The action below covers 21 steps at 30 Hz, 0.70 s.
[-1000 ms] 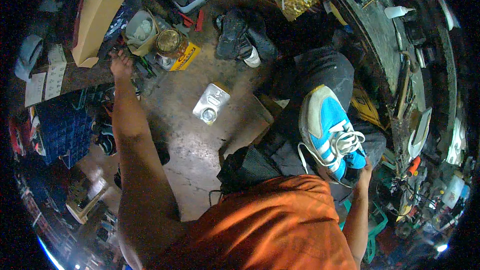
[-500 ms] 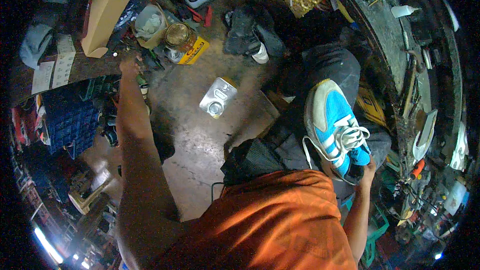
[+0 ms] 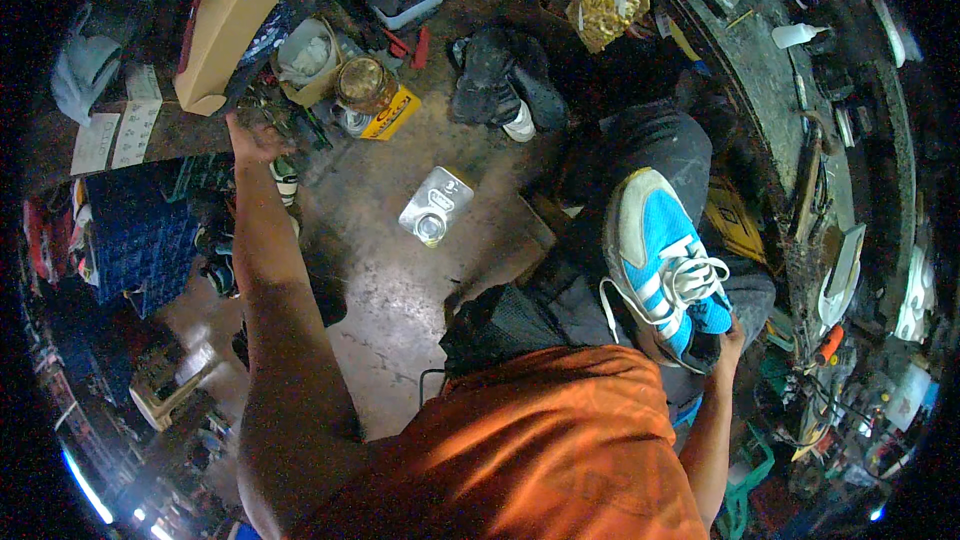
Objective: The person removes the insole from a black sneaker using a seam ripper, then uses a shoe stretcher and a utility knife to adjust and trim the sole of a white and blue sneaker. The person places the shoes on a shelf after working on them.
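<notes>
While the right hand [image 3: 732, 342] clasps the blue shoe [image 3: 662, 258] over dark trousers [image 3: 672, 145], the left hand [image 3: 257, 142], whose grip I cannot tell, is near a round container [image 3: 289, 46] holding whitish contents [image 3: 308, 58].

Noted matt woven cloth on shoe [image 3: 668, 258] (toe [image 3: 631, 225] suede-like), glossy metal on can [image 3: 437, 204], smooth matt cardboard on box [image 3: 232, 25].

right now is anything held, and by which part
The right hand holds the blue shoe by its heel end; whether the left hand grips anything cannot be told.
</notes>
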Each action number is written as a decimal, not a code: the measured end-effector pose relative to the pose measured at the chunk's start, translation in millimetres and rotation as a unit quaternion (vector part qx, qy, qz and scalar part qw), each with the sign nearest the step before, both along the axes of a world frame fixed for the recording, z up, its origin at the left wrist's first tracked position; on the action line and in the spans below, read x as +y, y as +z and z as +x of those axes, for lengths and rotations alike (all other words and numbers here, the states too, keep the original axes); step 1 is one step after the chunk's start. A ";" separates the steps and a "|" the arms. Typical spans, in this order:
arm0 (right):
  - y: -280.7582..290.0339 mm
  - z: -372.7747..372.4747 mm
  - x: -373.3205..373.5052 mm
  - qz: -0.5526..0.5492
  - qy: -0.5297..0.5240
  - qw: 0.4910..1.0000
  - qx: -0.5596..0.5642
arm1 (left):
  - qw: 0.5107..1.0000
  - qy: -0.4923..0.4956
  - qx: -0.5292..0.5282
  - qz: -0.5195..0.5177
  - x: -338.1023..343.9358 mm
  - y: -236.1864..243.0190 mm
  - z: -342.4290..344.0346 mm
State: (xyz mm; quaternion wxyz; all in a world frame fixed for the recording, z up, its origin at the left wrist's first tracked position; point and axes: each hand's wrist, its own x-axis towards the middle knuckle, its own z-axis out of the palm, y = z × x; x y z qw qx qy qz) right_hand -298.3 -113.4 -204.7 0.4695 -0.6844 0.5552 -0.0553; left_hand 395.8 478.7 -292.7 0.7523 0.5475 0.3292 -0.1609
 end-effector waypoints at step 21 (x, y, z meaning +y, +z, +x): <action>-8.7 0.1 1.3 -0.027 0.024 0.999 0.006 | 1.000 -0.016 -0.010 -0.014 23.1 -26.5 22.5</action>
